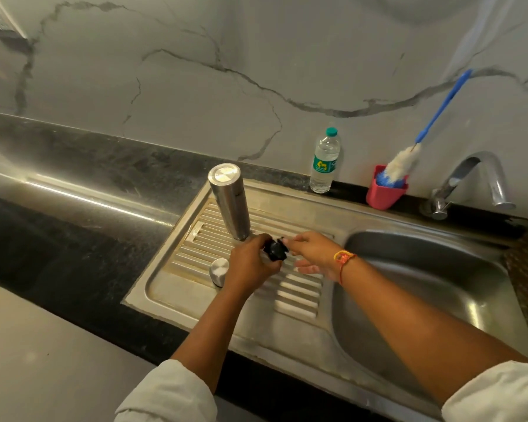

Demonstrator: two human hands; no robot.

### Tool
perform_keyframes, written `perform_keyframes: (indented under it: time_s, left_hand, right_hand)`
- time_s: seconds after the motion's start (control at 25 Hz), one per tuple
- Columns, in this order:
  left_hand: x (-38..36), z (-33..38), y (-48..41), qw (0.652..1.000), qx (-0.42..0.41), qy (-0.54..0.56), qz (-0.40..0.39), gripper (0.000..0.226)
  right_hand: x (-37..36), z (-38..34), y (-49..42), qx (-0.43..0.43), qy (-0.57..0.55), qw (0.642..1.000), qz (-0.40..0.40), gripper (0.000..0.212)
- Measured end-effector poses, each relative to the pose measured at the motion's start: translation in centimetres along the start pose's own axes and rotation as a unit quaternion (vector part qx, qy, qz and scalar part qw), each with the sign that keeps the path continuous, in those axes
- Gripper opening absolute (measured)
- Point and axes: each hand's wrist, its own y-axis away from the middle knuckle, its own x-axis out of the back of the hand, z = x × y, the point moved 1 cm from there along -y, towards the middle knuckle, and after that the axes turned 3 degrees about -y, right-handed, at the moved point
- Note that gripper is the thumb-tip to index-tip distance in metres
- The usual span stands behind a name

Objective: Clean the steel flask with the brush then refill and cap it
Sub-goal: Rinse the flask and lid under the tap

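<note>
The steel flask [230, 200] stands upside down on the ribbed drainboard [290, 303], its flat base up. Just in front of it my left hand [250, 263] grips a black stopper [275, 250]. My right hand [310, 254] touches the stopper's far side with its fingertips, the other fingers spread loosely. A small steel cap [219, 271] stands on the drainboard left of my left hand. The bottle brush [409, 156], white bristles and blue handle, leans in a pink cup [383, 194] by the wall.
A plastic water bottle [325, 161] with a green cap stands against the wall behind the drainboard. The sink basin [433, 284] lies to the right, with a chrome tap [473, 184] behind it. Black countertop [73, 193] stretches left.
</note>
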Motion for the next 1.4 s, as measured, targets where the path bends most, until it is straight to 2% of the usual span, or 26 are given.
perform_keyframes:
  time_s: [0.16, 0.32, 0.56, 0.72, 0.84, 0.92, 1.0, 1.08, 1.2, 1.4]
  left_hand:
    - [-2.4, 3.0, 0.1, 0.987, 0.001, 0.159, -0.037, 0.055]
    - [-5.8, 6.3, 0.1, 0.958, 0.047, 0.275, -0.072, 0.049]
    - [-10.7, 12.1, -0.3, 0.950, 0.031, 0.288, -0.117, 0.052]
    - [-13.7, 16.4, -0.7, 0.943, 0.023, 0.305, -0.131, 0.040]
    - [-16.3, 19.0, -1.2, 0.926, 0.062, 0.342, -0.146, 0.036]
    - [-17.7, 20.3, -1.6, 0.907, 0.110, 0.375, -0.159, 0.029]
    - [-18.8, 21.6, -1.9, 0.871, 0.165, 0.429, -0.172, 0.020]
    - [-19.2, 22.6, -2.0, 0.831, 0.203, 0.480, -0.194, 0.024]
    - [-19.8, 23.6, -2.4, 0.797, 0.240, 0.518, -0.198, 0.031]
    - [-20.4, 24.2, -2.9, 0.744, 0.309, 0.563, -0.188, 0.032]
  right_hand:
    - [3.1, 1.7, 2.2, 0.022, -0.157, 0.987, -0.003, 0.032]
    - [6.8, 3.3, 4.8, 0.054, -0.202, 0.977, 0.049, 0.027]
    - [12.7, 5.6, 8.6, 0.076, -0.226, 0.966, 0.097, 0.018]
    - [17.0, 7.2, 10.2, 0.079, -0.221, 0.962, 0.143, 0.022]
    - [20.4, 8.4, 9.6, 0.089, -0.168, 0.956, 0.223, 0.023]
    - [22.9, 9.1, 8.4, 0.103, -0.069, 0.949, 0.289, 0.029]
    - [25.4, 9.2, 7.4, 0.109, 0.044, 0.940, 0.320, 0.039]
    - [27.1, 8.7, 6.6, 0.112, 0.124, 0.932, 0.323, 0.048]
    - [29.0, 7.4, 5.6, 0.121, 0.212, 0.920, 0.307, 0.054]
    - [30.0, 6.5, 3.5, 0.118, 0.293, 0.904, 0.288, 0.043]
